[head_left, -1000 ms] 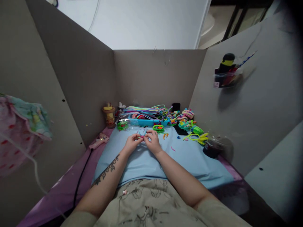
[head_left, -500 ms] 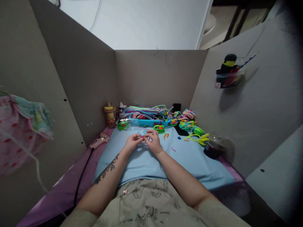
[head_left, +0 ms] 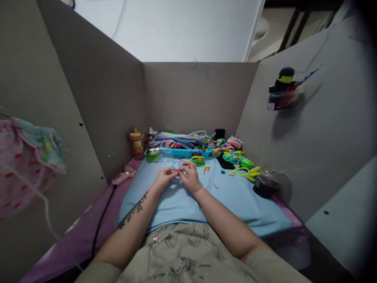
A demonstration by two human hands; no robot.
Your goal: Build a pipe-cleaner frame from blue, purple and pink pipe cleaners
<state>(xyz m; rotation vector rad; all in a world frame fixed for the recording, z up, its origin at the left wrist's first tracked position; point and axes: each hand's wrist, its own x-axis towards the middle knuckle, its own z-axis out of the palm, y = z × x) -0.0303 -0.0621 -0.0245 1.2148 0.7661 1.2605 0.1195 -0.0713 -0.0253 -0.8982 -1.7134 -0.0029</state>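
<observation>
My left hand (head_left: 163,179) and my right hand (head_left: 190,177) meet over a light blue cloth (head_left: 232,198), fingers pinched together on a small looped piece of pale blue and pink pipe cleaner (head_left: 177,166). Both wrists rest on the cloth. Just beyond my fingers lie a green pipe-cleaner figure (head_left: 197,160) and a small orange piece (head_left: 206,169). A blue tray (head_left: 188,151) heaped with long coloured pipe cleaners sits behind them.
Grey partition boards wall in the desk on three sides. A small jar (head_left: 136,144) stands at the back left, a pink glue gun (head_left: 123,175) with a black cord at the left edge. Finished colourful figures (head_left: 234,151) and a dark round container (head_left: 263,186) lie right.
</observation>
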